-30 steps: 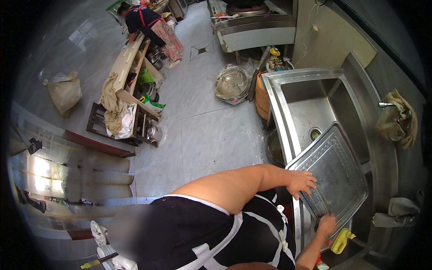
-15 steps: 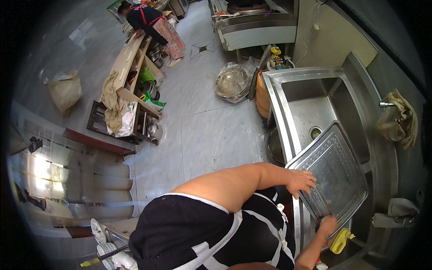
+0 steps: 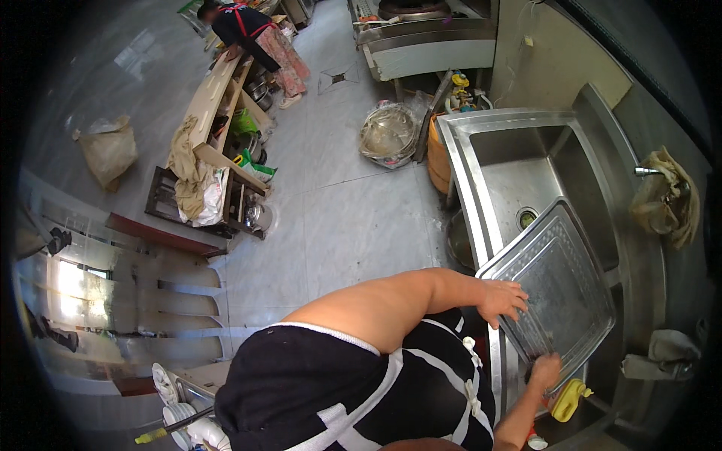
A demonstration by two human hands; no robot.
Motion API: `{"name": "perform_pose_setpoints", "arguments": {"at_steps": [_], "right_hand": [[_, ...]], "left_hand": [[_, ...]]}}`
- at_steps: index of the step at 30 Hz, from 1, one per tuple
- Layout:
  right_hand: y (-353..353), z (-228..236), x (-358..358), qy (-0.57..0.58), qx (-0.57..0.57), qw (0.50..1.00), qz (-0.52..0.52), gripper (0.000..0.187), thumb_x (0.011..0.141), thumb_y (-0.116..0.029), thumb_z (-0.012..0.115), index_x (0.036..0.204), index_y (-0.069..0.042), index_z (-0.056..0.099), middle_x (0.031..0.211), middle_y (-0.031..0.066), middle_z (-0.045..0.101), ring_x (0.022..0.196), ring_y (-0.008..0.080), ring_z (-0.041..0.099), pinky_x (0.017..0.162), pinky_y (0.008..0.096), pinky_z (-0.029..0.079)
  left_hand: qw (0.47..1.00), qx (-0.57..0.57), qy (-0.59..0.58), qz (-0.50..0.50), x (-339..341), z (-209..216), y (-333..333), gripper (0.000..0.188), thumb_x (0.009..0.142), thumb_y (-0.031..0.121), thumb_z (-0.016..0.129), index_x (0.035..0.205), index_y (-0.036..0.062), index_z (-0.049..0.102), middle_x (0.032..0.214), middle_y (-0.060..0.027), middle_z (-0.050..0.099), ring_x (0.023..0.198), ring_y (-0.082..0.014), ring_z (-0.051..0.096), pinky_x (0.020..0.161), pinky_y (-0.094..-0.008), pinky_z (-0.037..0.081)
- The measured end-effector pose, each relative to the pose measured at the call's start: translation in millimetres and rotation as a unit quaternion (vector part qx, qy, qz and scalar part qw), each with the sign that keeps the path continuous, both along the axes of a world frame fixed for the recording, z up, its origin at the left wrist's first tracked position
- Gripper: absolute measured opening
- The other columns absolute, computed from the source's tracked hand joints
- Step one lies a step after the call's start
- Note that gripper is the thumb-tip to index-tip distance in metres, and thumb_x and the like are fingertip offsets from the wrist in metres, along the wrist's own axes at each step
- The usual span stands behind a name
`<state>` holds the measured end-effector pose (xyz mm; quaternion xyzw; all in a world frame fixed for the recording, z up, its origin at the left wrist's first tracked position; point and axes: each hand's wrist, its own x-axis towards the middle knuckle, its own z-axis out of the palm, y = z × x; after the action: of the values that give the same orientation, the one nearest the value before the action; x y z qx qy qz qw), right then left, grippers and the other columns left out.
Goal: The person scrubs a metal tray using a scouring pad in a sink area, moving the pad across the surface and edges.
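A large rectangular metal tray (image 3: 568, 278) with a raised rim lies slanted across the steel sink. My left hand (image 3: 502, 301) holds its near left edge, fingers spread over the rim onto the tray's face. Low on the tray, my right hand (image 3: 546, 370) is closed and pressed to the surface around a small dark scrubber, mostly hidden by the fingers. Just right of that hand, a yellow bottle (image 3: 571, 401) lies by the sink divider.
Beyond the tray is the sink basin (image 3: 519, 173) with its drain; a bag-wrapped faucet (image 3: 663, 197) is at the right wall. A grey cloth (image 3: 665, 355) lies on the ledge. A wooden bucket (image 3: 438, 161) stands beside the sink. Another person (image 3: 252, 41) bends over a shelf unit far left.
My right hand has shifted slightly up along the tray, and the dark scrubber shows less. My left hand stays at the edge, and the tray has barely moved.
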<state>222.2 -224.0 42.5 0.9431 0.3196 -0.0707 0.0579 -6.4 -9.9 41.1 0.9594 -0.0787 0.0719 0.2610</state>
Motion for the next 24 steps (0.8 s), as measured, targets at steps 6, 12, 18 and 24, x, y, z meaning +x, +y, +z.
{"name": "perform_pose_setpoints", "arguments": {"at_steps": [6,12,18,24], "right_hand": [[50,19,-73,0.050,0.102,0.985,0.132,0.021,0.085,-0.020,0.054,0.090,-0.001,0.061,0.099,0.0186,0.061,0.088,0.0410,0.059,0.075,0.0470,0.047],[-8,11,-3,0.020,0.055,0.996,-0.062,0.026,0.086,-0.023,0.053,0.095,-0.001,0.062,0.099,0.0186,0.062,0.089,0.0404,0.060,0.075,0.0476,0.047],[47,20,-69,0.022,0.080,0.994,0.074,0.025,0.086,-0.020,0.048,0.097,-0.001,0.062,0.102,0.0194,0.063,0.089,0.0421,0.059,0.075,0.0486,0.047],[13,27,-27,0.036,0.030,0.998,-0.045,0.025,0.086,-0.019,0.047,0.098,-0.003,0.062,0.106,0.0194,0.062,0.091,0.0418,0.059,0.076,0.0487,0.047]], "left_hand": [[1.000,0.016,0.012,0.003,-4,7,1,0.057,0.070,0.041,0.072,0.120,0.0152,0.060,0.139,-0.0107,0.041,0.134,-0.0325,0.029,0.109,-0.0474,0.021],[1.000,0.024,-0.006,-0.003,-3,3,3,0.058,0.069,0.042,0.072,0.120,0.0152,0.060,0.138,-0.0112,0.042,0.133,-0.0326,0.030,0.108,-0.0469,0.022],[1.000,0.008,-0.020,-0.004,-4,-2,3,0.058,0.069,0.042,0.072,0.118,0.0131,0.061,0.137,-0.0132,0.042,0.132,-0.0343,0.031,0.107,-0.0471,0.023],[1.000,0.009,0.014,-0.004,-3,-2,1,0.059,0.071,0.045,0.070,0.121,0.0149,0.060,0.140,-0.0112,0.039,0.135,-0.0326,0.026,0.110,-0.0477,0.018]]}}
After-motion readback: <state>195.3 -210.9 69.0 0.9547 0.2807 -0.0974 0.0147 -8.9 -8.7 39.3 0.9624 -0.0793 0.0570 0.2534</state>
